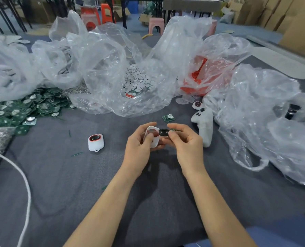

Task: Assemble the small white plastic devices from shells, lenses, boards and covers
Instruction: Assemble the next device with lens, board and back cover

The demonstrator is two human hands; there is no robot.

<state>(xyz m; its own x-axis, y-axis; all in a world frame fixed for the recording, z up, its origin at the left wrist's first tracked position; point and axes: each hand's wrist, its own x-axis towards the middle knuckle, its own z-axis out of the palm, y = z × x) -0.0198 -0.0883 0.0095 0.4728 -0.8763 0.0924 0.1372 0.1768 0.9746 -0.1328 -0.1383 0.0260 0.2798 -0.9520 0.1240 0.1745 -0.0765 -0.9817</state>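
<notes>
With our left hand [139, 145] gripping the white shell [154, 139] and our right hand [185, 141] pinching the board [164, 132], we could jam it by tilting.

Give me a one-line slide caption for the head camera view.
Left hand holds a white shell, right hand pinches a circuit board beside it, over a grey table.

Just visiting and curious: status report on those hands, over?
Left hand holds white shell. Right hand pinches board close beside it. Nothing in the way.
</notes>
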